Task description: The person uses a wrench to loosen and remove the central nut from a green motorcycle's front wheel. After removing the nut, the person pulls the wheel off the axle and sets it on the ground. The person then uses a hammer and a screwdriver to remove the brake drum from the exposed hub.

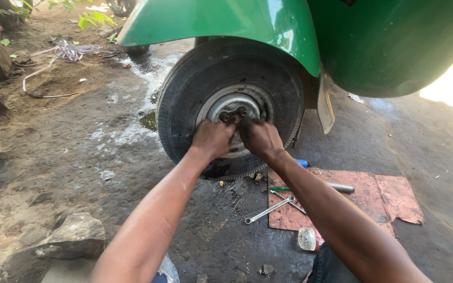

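- The black rubber tyre on its grey steel rim stands upright under the curved green metal mudguard of a vehicle, on wet, dirty ground.
- The left hand presses on the lower part of the rim, just below the dark hub at the wheel's centre; its fingers are curled in against the metal, but whether they grip anything cannot be told.
- The right hand sits just beside it, touching the hub from the right, fingers bunched; what they hold is hidden.
- Right of and below the wheel lies a flat, worn reddish mat.
- On the mat's wheel-side edge rest two crossed silvery spanners, a green-handled tool with a steel shaft, and a small clear plastic container.
- A grey rock sits well left of the wheel, nearer the camera.
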